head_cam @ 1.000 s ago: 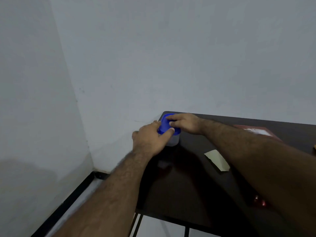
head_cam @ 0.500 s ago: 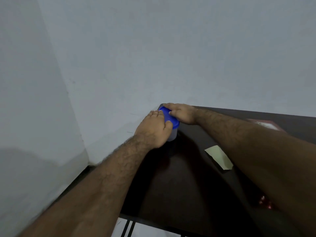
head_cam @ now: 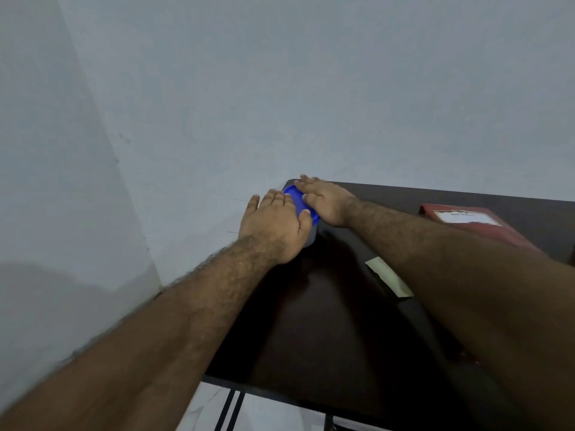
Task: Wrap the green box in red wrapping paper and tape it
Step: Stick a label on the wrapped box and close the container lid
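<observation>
A small clear container with a blue lid [head_cam: 299, 203] stands at the far left corner of the dark table [head_cam: 326, 321], close to the wall. My left hand [head_cam: 275, 223] lies flat over the lid's left side with its fingers straight. My right hand [head_cam: 323, 200] presses the lid's right side, fingers stretched toward the wall. Neither a green box nor red wrapping paper can be made out; my right forearm hides much of the table's right half.
A red book with a white label [head_cam: 466, 220] lies at the far right of the table. A pale green slip of paper [head_cam: 387, 275] rests near the middle. Grey walls close in behind and to the left. Black table legs [head_cam: 230, 409] show below the front edge.
Both hands went from gripping the blue lid with curled fingers to lying flat on it with straight fingers. The camera has moved nearer the table.
</observation>
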Demonstrator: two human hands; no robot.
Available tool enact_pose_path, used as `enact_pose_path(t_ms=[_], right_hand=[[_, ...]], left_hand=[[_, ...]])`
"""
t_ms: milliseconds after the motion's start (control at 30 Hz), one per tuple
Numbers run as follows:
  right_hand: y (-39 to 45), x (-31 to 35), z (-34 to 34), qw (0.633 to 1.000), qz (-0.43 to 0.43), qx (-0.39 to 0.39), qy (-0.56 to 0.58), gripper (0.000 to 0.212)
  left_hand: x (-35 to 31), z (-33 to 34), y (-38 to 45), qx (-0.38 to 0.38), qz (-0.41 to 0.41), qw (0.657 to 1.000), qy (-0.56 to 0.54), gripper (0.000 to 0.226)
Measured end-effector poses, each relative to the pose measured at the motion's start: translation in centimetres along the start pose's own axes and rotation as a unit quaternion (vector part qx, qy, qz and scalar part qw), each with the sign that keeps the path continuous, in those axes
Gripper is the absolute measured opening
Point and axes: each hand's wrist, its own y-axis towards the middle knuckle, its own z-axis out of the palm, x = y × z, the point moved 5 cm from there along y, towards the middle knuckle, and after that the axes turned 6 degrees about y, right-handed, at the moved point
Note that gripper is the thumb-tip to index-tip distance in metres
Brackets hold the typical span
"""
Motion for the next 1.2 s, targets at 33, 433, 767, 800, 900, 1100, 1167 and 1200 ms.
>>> enact_pose_path(t_ms=[33, 433, 767, 800, 900, 1100, 1167, 1200], right_hand=[[-0.2, 0.1, -0.1, 1.000, 0.006, -0.004, 0.003, 0.055], [-6.1, 0.7, -0.8, 0.900, 0.287, -0.226, 0.237, 0.052], [-6.3, 2.1, 1.3, 0.873, 0.330, -0.240, 0.266, 0.036], [-5.6, 1.8, 1.2, 0.878, 0.329, -0.235, 0.255, 0.037], [-3.6, 1.1, 0.7, 0.891, 0.321, -0.221, 0.231, 0.045], [0.6, -0.4, 0.0, 0.918, 0.308, -0.193, 0.158, 0.048], [1.2, -0.6, -0.3, 0.922, 0.309, -0.184, 0.140, 0.050], [1.4, -0.8, -0.4, 0.925, 0.308, -0.177, 0.136, 0.053]], left_hand=[[0.0, -0.1, -0.1, -0.003, -0.003, 1.000, -0.001, 0.073], [1.8, -0.9, -0.4, -0.018, -0.147, 0.891, -0.428, 0.065], [4.4, 0.2, 1.1, -0.012, -0.274, 0.829, -0.487, 0.019], [4.5, 0.3, 2.0, -0.010, -0.274, 0.830, -0.486, 0.017], [4.6, 0.6, 4.5, 0.003, -0.277, 0.825, -0.492, 0.015], [4.2, 1.5, 9.3, 0.008, -0.288, 0.835, -0.468, 0.016], [3.9, 1.6, 10.3, 0.013, -0.289, 0.843, -0.453, 0.014], [3.7, 1.8, 10.6, 0.012, -0.289, 0.848, -0.444, 0.014]])
